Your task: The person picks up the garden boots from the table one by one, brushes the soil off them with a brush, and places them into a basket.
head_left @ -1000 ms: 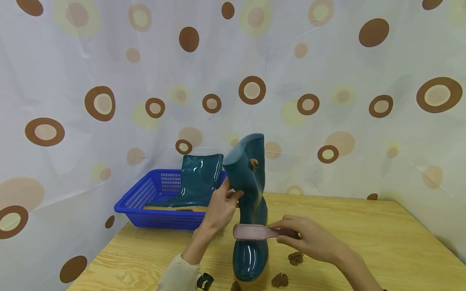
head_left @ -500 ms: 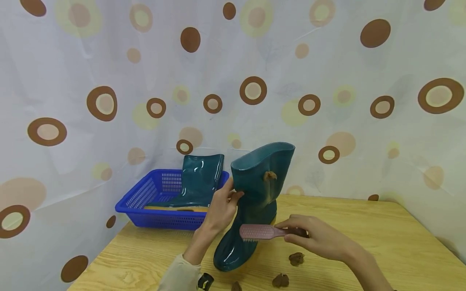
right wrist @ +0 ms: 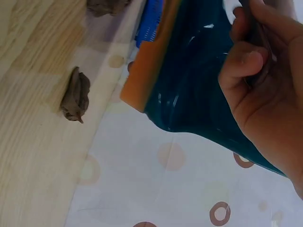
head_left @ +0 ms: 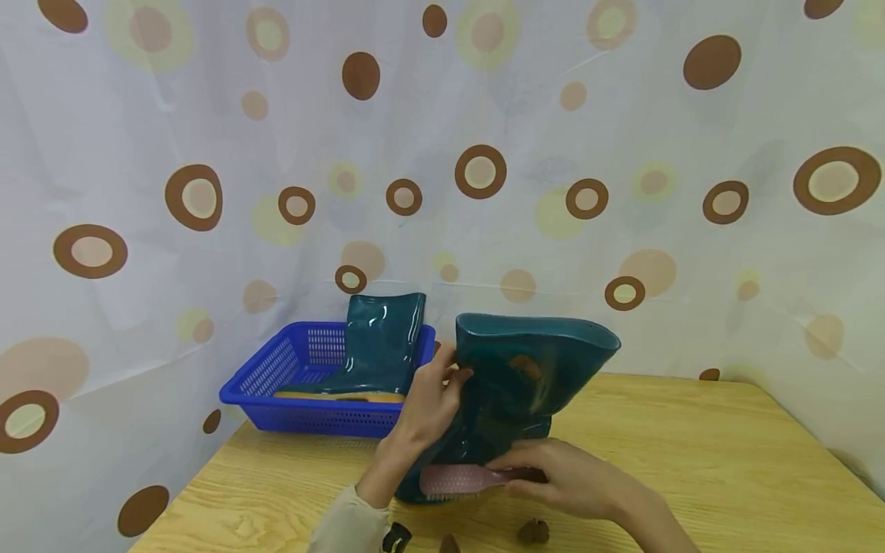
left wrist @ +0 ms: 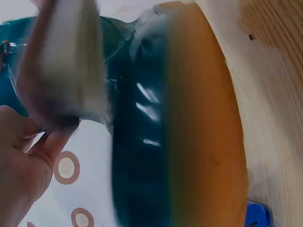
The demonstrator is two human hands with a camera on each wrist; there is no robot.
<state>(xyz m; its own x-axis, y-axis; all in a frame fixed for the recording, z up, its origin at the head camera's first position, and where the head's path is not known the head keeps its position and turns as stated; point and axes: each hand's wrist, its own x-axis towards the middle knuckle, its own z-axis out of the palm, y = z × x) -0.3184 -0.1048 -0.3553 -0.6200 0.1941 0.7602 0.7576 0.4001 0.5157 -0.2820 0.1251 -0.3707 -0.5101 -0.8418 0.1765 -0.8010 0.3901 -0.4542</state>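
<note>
The teal boot (head_left: 515, 384) is gripped by the left hand (head_left: 432, 395); the pink brush (head_left: 452, 480), handle hidden, is clasped in the right hand (head_left: 560, 480).

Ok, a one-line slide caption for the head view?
Left hand grips a teal rubber boot tipped over the wooden table; right hand holds a pink brush against it.

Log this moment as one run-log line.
left hand: grips boot shaft rim | right hand: holds pink brush at boot's foot | second boot: in blue basket | brown clumps: on table
</note>
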